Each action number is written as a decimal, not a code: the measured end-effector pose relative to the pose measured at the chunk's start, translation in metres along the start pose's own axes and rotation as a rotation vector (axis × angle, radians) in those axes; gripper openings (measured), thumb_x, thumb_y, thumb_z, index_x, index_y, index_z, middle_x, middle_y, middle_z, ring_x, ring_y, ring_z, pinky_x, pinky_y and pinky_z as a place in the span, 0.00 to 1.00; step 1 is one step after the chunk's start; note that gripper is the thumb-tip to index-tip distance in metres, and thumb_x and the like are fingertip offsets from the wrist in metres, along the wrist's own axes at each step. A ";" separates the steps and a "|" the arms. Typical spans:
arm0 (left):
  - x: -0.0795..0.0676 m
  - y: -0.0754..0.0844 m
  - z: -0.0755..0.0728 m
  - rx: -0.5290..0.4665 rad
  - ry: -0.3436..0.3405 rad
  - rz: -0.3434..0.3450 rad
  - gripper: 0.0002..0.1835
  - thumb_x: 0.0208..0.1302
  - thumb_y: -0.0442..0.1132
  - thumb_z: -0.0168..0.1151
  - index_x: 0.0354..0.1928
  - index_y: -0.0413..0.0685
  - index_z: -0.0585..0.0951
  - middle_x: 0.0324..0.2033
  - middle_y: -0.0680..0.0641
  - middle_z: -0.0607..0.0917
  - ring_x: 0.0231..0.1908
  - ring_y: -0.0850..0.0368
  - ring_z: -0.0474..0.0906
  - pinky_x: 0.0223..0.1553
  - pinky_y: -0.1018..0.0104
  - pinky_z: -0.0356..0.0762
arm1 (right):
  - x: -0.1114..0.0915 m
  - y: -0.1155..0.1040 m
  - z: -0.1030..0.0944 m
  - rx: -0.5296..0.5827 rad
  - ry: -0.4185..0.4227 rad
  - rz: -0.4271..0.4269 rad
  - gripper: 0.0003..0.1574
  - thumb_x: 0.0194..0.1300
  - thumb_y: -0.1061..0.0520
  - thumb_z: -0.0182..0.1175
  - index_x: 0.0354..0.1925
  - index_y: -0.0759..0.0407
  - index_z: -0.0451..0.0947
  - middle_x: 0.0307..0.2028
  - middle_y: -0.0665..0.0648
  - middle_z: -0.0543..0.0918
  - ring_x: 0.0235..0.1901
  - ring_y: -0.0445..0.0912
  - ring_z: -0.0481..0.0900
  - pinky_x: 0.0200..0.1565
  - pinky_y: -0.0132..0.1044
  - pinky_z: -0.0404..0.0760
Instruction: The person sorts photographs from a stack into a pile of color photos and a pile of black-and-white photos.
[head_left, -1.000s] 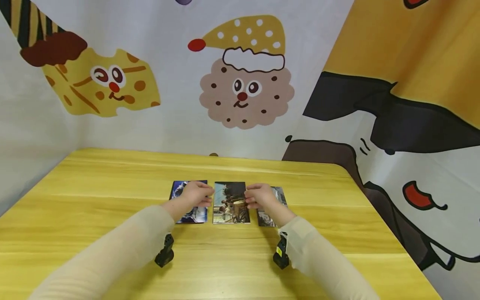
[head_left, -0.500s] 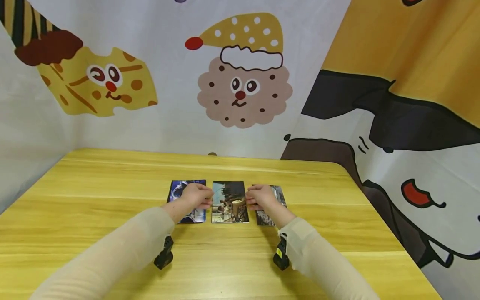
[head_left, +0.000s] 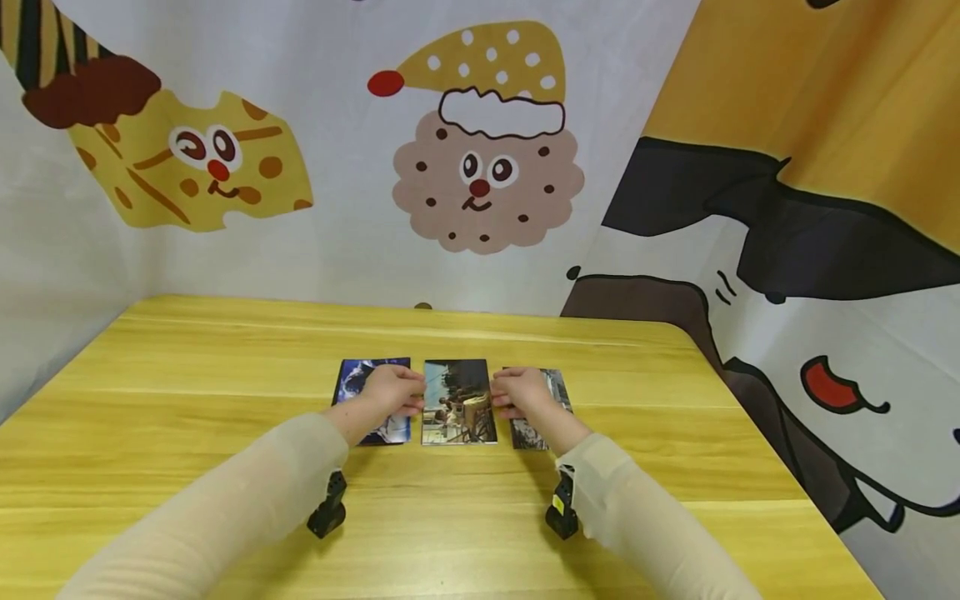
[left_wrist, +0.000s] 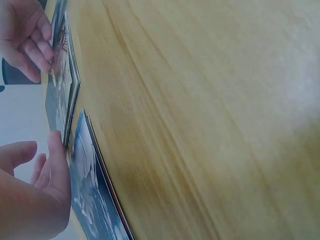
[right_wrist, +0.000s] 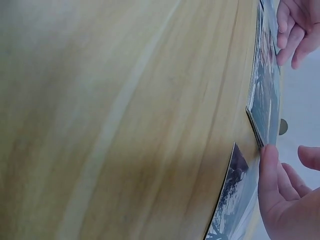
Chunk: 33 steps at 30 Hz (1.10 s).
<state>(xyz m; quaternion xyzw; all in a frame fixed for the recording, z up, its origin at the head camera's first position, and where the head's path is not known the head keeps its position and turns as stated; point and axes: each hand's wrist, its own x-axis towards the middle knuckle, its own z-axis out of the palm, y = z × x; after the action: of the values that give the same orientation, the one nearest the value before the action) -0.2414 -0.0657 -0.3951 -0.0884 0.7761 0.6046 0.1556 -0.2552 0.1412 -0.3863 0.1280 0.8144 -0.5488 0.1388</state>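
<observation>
Three stacks of picture cards lie in a row on the wooden table. The middle stack (head_left: pixel 459 408) shows an outdoor scene with drums. My left hand (head_left: pixel 386 392) is over the blue left stack (head_left: pixel 390 432), its fingertips at the middle stack's left edge. On the other side my right hand (head_left: pixel 527 393) reaches over the grey right stack (head_left: pixel 529 437), fingertips at the middle stack's right edge. In the left wrist view the left hand (left_wrist: pixel 37 197) has fairly straight fingers and its thumb apart. The right hand (right_wrist: pixel 290 192) looks alike in the right wrist view, with one fingertip touching the middle stack's corner.
The wooden table (head_left: pixel 450 517) extends around the cards on every side. Behind it hangs a white curtain (head_left: pixel 352 250) with cartoon prints. A black wrist camera (head_left: pixel 327 506) sits under the left sleeve, and another black camera (head_left: pixel 562 507) under the right.
The head view has shifted slightly. Both hands stay beside the middle stack, and the card stacks keep about the same places.
</observation>
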 end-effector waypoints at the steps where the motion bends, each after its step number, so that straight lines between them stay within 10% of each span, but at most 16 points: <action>1: 0.000 0.000 0.000 0.001 0.004 0.001 0.16 0.66 0.33 0.53 0.54 0.33 0.75 0.41 0.34 0.83 0.25 0.60 0.80 0.30 0.68 0.84 | 0.000 0.000 0.000 0.001 0.001 0.001 0.24 0.65 0.60 0.55 0.59 0.63 0.71 0.42 0.61 0.83 0.27 0.42 0.79 0.29 0.37 0.84; 21: 0.001 0.001 0.001 0.001 0.071 0.045 0.18 0.64 0.31 0.55 0.55 0.31 0.75 0.45 0.31 0.81 0.35 0.49 0.83 0.38 0.63 0.84 | -0.003 -0.004 0.003 0.032 0.044 -0.025 0.23 0.63 0.62 0.56 0.57 0.65 0.74 0.48 0.64 0.81 0.28 0.42 0.78 0.30 0.35 0.83; 33: 0.007 0.002 0.008 -0.014 0.043 0.038 0.21 0.60 0.28 0.55 0.56 0.34 0.73 0.51 0.32 0.77 0.25 0.61 0.77 0.33 0.68 0.84 | 0.003 -0.003 0.005 0.015 0.054 -0.029 0.24 0.62 0.64 0.58 0.57 0.62 0.74 0.41 0.60 0.79 0.24 0.41 0.71 0.25 0.29 0.78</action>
<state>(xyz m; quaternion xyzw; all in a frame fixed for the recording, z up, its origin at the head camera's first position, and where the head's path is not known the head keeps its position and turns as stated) -0.2474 -0.0569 -0.3971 -0.0878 0.7765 0.6110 0.1267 -0.2580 0.1353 -0.3870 0.1319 0.8156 -0.5530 0.1077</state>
